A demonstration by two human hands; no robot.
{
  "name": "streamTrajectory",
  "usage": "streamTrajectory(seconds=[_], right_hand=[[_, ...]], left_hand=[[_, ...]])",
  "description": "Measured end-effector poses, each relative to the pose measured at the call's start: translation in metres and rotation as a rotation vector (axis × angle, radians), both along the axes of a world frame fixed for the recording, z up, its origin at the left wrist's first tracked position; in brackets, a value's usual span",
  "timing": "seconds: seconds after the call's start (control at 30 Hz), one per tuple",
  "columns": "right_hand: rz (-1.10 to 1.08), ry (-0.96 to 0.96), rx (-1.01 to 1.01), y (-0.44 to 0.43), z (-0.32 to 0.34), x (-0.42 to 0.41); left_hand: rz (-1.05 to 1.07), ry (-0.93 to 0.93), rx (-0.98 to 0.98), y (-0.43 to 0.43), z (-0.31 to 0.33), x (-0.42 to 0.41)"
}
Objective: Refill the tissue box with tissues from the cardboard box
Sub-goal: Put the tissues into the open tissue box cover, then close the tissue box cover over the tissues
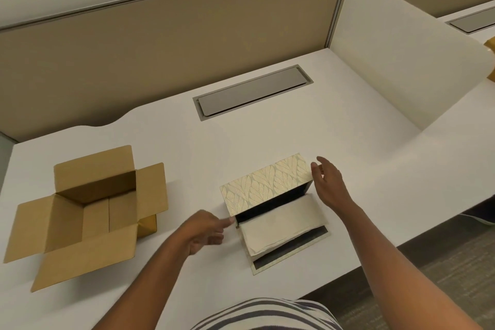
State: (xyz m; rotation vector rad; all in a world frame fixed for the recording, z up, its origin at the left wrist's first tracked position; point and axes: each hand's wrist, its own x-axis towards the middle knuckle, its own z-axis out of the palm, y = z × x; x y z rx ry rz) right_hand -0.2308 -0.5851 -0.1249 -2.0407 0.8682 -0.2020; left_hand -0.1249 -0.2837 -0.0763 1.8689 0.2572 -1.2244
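Note:
A gold leaf-patterned tissue box [267, 182] lies on the white desk [241, 142] with its dark inside facing me. A stack of pale tissues [281, 222] sits in the opening and sticks out toward me over the lower flap. My left hand [205, 230] hovers at the box's left corner, fingers loosely spread, index finger touching or nearly touching the edge. My right hand [328, 182] is open beside the box's right end, holding nothing. The brown cardboard box [88, 209] stands to the left with its flaps open; no tissues show inside it.
A grey cable hatch [251, 91] is set into the desk behind the tissue box. A tan partition wall runs along the back. A white rounded divider [401, 61] rises at the right. The desk's front edge runs close to my body.

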Motion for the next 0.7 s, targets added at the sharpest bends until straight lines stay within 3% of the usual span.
streamTrajectory(seconds=[0.07,0.27,0.37,0.7], right_hand=[[0.048,0.024,-0.013,0.001,0.006,0.014],[0.182,0.171,-0.024,-0.002,0.01,0.04],[0.239,0.191,0.004,-0.006,0.013,0.043],[0.396,0.224,0.06,-0.025,0.023,0.038]], left_hand=[[0.06,-0.026,-0.027,-0.006,0.009,0.008],[0.166,-0.369,0.007,-0.038,0.0,0.008],[0.273,-0.331,-0.059,-0.041,-0.01,0.009],[0.293,-0.273,-0.147,-0.032,-0.016,0.01]])
